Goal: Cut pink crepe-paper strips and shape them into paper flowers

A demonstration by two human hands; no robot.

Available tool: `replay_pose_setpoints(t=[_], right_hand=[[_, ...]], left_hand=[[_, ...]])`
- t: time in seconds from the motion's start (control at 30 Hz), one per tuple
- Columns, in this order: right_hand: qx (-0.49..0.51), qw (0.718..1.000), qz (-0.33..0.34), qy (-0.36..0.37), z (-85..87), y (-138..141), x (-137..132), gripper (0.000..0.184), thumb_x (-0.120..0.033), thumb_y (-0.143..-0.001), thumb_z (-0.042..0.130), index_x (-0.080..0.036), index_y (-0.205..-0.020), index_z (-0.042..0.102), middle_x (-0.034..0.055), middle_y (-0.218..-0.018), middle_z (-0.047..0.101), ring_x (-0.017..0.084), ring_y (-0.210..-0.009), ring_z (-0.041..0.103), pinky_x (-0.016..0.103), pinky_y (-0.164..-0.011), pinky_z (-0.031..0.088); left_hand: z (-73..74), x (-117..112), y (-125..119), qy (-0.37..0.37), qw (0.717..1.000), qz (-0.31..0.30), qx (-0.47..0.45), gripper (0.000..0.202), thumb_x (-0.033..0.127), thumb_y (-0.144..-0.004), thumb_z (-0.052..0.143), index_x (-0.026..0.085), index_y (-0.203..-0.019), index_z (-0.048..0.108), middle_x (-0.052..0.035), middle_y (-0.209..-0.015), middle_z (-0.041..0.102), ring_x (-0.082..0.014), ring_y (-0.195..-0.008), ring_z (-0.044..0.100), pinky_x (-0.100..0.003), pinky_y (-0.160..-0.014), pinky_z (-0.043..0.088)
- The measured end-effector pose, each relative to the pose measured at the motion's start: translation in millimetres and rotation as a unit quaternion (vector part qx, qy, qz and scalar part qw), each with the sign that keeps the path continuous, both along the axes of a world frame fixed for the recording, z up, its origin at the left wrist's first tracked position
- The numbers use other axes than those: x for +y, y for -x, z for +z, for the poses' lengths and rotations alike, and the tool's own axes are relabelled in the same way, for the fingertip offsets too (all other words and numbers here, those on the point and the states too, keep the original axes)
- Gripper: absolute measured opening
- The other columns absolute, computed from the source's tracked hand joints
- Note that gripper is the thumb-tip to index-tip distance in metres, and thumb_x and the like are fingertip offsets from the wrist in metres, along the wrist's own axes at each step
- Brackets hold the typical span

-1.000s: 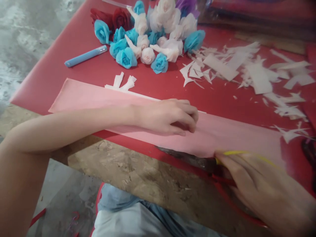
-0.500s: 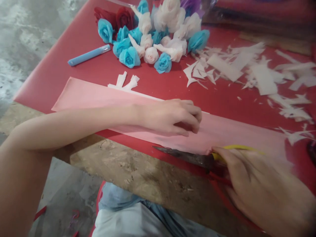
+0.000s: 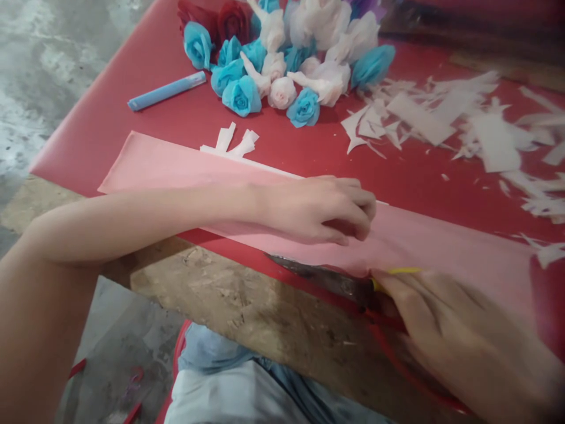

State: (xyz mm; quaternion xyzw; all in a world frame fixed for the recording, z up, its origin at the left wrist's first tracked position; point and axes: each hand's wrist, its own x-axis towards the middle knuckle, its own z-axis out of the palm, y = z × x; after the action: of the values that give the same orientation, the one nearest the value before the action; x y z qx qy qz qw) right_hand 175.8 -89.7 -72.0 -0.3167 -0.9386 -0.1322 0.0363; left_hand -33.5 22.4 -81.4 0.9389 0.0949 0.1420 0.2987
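Observation:
A long strip of pink crepe paper (image 3: 445, 247) lies slantwise across the red table. My left hand (image 3: 329, 209) rests on its middle, fingers bent downward and thumb apart, pressing without a visible grip. My right hand (image 3: 459, 330) is closed around the handles of a pair of scissors (image 3: 326, 279) with yellow and red grips. The dark blades lie along the near edge of the pink paper, pointing left; the lower handle is spread away from the upper one. A white sheet edge (image 3: 265, 164) shows under the far side of the paper.
Blue (image 3: 241, 96), white and dark red paper roses are heaped at the back. A light blue pen-like cutter (image 3: 168, 92) lies left of them. White paper scraps (image 3: 424, 118) are scattered at the right. A bare wooden board edge (image 3: 212, 282) runs along the front.
The scissors have slid slightly left along the pink paper's near edge with my right hand. My left hand stays on the same part of the paper; the whole view has shifted slightly.

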Motion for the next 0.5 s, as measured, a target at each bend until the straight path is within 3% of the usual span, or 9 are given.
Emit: replay_pose_setpoints(t=[0.23,0.4,0.5], right_hand=[[-0.012,0.996,-0.077,0.037,-4.4,1.4,-9.4,0.03,-0.029,-0.081,0.035,-0.023,-0.099,0.058,0.0086,-0.073,0.058,0.022,-0.069,0.049,0.034,-0.058,0.04],[-0.022,0.996,-0.083,0.029,-1.9,0.2,-13.1,0.03,-0.024,-0.078,0.037,-0.023,-0.1,0.058,0.0082,-0.078,0.059,0.022,-0.071,0.051,0.033,-0.059,0.041],[-0.044,0.997,-0.057,-0.004,3.3,1.8,-11.4,0.031,-0.016,-0.075,0.038,-0.013,-0.101,0.056,0.0127,-0.084,0.059,0.024,-0.072,0.05,0.035,-0.061,0.042]], left_hand=[[-0.5,0.4,-0.7,0.005,1.0,0.0,0.002,0.02,0.019,-0.081,0.046,0.021,-0.089,0.064,-0.0058,-0.102,0.061,-0.019,-0.096,0.052,-0.03,-0.087,0.043],[-1.1,0.4,-0.6,0.005,1.0,0.001,-0.002,0.02,0.019,-0.081,0.046,0.019,-0.09,0.064,-0.0069,-0.101,0.061,-0.0192,-0.094,0.052,-0.03,-0.087,0.043],[-0.6,0.3,-0.7,0.009,1.0,0.002,0.003,0.019,0.02,-0.081,0.047,0.02,-0.089,0.064,-0.0062,-0.102,0.061,-0.0191,-0.095,0.052,-0.03,-0.087,0.043]])
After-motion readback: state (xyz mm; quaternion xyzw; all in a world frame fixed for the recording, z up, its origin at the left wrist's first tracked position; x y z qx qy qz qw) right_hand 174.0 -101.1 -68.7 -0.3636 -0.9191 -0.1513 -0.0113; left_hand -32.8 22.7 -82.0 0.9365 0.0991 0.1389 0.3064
